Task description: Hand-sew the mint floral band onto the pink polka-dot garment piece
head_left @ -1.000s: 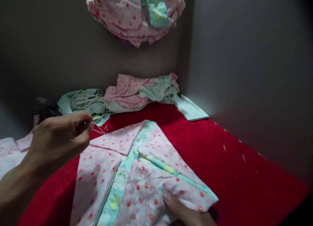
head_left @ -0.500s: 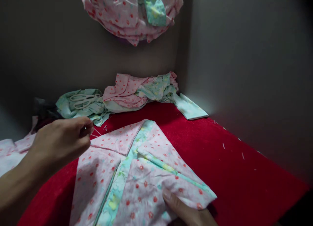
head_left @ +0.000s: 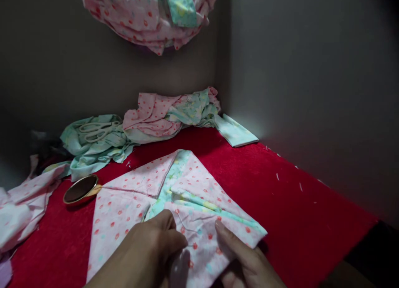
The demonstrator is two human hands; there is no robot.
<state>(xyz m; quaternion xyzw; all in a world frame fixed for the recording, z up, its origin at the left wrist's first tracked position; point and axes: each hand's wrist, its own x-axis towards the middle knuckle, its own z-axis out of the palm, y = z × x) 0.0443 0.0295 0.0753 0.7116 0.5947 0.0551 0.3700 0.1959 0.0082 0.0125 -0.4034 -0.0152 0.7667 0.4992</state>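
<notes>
Though flat — cloth point(head_left: 199, 188) in hands point(head_left: 149, 252) point(head_left: 246, 261)

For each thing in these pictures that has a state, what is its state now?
pink garment: folded, flat on the red cloth
left hand: resting on the pink garment, fingers bent, grip hidden
right hand: pinching the pink garment's edge, thumb on top
scissors: apparently shut, lying on crumpled green fabric
round gold tin: uncovered, flat on the red cloth
green strip: folded
</notes>
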